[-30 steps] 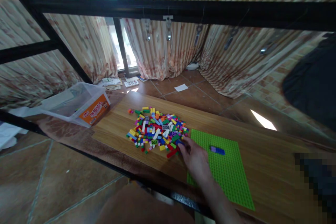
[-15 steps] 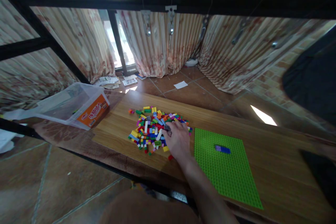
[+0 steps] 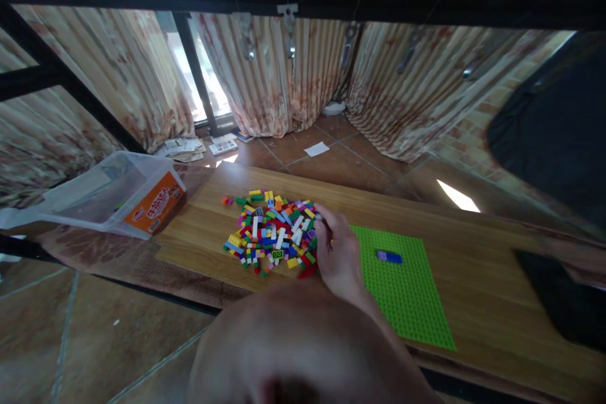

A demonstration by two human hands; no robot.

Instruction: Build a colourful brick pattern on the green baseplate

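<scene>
Bricks (image 3: 280, 238) beside right hand (image 3: 339, 254).

Head cam, qty 1, worn. Posn: above & on near side of brick pile (image 3: 274, 233). Facing: fwd & steeply down, pile just below & L of frame ctr. Range: pile close; curtains (image 3: 265, 95) farther, beyond pile. Coverage: wide, incl. baseplate (image 3: 407, 290) R of pile, floor (image 3: 42, 322) lower L of pile.

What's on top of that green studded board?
On the green board sits one blue piece with a purple end. The right hand and forearm cover part of the board's left side; whatever is beneath them can't be seen.
</scene>
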